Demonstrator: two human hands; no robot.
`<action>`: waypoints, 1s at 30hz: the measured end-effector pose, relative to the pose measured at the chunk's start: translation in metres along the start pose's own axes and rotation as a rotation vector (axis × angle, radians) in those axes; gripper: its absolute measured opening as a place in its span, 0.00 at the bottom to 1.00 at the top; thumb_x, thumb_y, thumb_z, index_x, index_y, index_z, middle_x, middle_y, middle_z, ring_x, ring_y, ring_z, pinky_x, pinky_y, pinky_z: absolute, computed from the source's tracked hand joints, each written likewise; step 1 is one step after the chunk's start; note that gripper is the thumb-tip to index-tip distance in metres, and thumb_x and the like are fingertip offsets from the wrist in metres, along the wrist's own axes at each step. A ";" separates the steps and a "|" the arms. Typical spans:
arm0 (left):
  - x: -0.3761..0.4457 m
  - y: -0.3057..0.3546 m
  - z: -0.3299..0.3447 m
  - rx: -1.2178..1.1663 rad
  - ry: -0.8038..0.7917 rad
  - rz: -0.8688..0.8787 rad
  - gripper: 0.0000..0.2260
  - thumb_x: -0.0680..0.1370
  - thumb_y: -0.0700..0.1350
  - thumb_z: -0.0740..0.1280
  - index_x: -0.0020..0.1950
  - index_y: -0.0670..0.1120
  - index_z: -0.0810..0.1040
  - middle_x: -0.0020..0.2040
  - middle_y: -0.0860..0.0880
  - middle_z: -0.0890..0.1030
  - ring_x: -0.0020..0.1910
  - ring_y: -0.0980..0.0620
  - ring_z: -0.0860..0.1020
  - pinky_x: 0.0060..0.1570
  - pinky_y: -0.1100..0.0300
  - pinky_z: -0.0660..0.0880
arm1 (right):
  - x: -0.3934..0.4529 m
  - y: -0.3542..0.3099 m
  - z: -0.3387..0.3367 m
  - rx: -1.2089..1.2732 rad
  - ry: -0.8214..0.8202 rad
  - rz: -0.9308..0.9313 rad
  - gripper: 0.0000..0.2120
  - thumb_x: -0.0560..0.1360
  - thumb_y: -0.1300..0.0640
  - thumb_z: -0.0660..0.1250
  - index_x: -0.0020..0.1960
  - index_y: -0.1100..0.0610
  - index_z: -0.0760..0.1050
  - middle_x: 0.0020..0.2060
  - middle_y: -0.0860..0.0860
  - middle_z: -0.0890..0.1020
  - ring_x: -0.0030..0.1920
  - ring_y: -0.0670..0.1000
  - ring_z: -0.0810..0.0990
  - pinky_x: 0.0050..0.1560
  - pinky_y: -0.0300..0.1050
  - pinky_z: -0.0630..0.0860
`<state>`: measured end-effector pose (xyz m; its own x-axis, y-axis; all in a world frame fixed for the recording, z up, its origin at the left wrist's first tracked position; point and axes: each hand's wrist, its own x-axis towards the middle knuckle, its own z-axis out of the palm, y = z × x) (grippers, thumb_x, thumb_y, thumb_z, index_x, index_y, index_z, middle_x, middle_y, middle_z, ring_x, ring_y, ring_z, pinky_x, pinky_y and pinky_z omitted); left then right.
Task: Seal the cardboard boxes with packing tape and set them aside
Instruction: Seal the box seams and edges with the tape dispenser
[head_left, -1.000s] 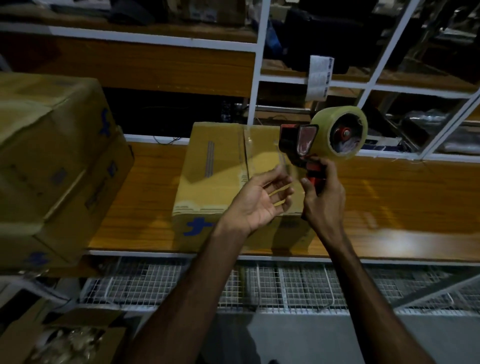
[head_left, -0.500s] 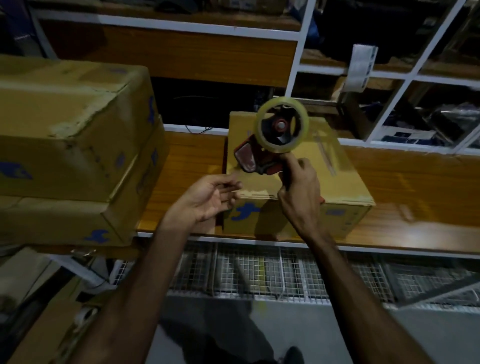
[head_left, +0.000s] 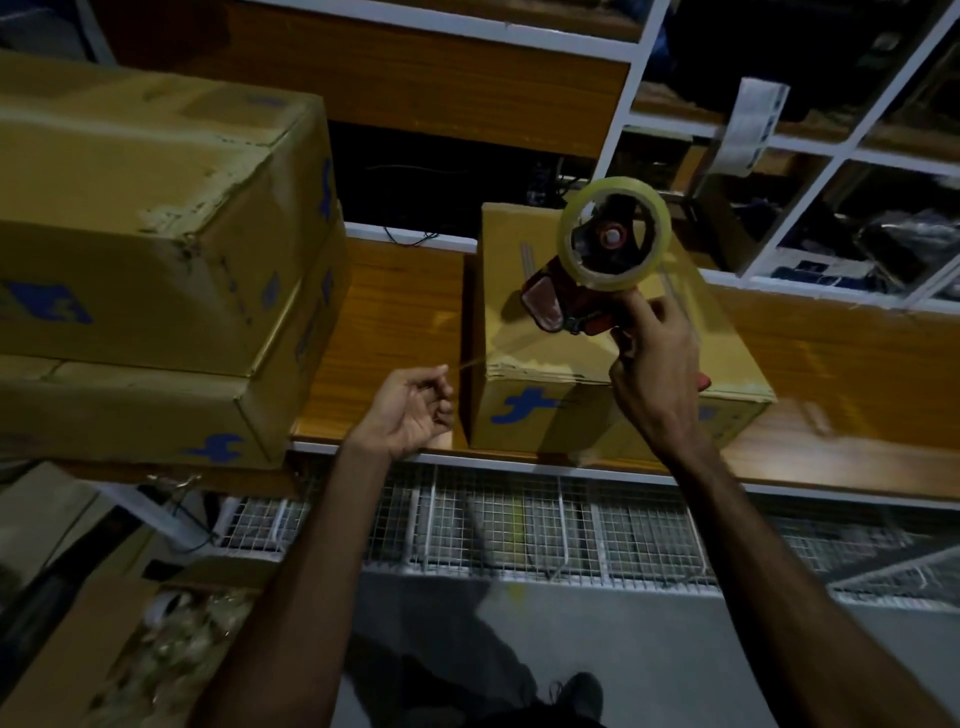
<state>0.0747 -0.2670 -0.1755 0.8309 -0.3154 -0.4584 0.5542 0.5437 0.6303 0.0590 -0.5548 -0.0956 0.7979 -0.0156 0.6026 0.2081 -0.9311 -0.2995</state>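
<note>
Head view showed more of your stacked cardboard boxes (head_left: 156, 249) on the left than half a second before, the frame having shifted so they filled that side. The small cardboard box (head_left: 597, 353) sat where it had been on the wooden shelf (head_left: 395, 312), near the front edge, its blue logo facing you. Your right hand (head_left: 657, 374) still gripped the handle of the red tape dispenser (head_left: 576, 306), fingers curled round it, the tape roll (head_left: 613, 234) held above the box top. Your left hand (head_left: 410, 410) had drawn away from the box to its left, fingertips pinching the end of a tape strip (head_left: 498, 353) now stretched from the dispenser across the box's near corner.

White shelf framing (head_left: 618, 88) rose behind, wire mesh (head_left: 519, 525) ran below the shelf, and grey floor lay under that. A paper label (head_left: 748, 124) hung from an upper rail.

The room was dim; the shelf contents at upper right were too dark to make out, and the open carton (head_left: 104, 654) at lower left was cut off by the frame.
</note>
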 end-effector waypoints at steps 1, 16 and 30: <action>0.003 -0.003 -0.001 -0.001 0.002 -0.004 0.07 0.77 0.43 0.70 0.41 0.46 0.74 0.36 0.47 0.75 0.31 0.52 0.72 0.32 0.60 0.70 | -0.001 0.003 0.001 0.000 -0.002 0.006 0.25 0.77 0.70 0.68 0.69 0.49 0.75 0.49 0.56 0.76 0.48 0.58 0.74 0.44 0.63 0.77; 0.026 -0.035 -0.003 0.102 -0.023 -0.056 0.09 0.83 0.46 0.67 0.44 0.46 0.75 0.36 0.50 0.73 0.31 0.55 0.66 0.34 0.61 0.63 | -0.022 0.037 0.006 0.011 -0.115 0.039 0.24 0.75 0.65 0.67 0.69 0.49 0.73 0.55 0.59 0.76 0.53 0.60 0.77 0.48 0.67 0.80; 0.024 -0.063 -0.003 0.535 0.369 -0.001 0.12 0.79 0.51 0.74 0.42 0.44 0.79 0.28 0.52 0.73 0.24 0.55 0.68 0.23 0.61 0.63 | -0.032 0.051 0.014 0.066 -0.163 0.023 0.27 0.72 0.70 0.69 0.67 0.52 0.73 0.53 0.60 0.76 0.50 0.62 0.76 0.46 0.64 0.79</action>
<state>0.0592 -0.3068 -0.2279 0.8111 0.0240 -0.5844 0.5828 0.0505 0.8110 0.0519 -0.5972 -0.1402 0.8830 0.0278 0.4685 0.2213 -0.9050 -0.3632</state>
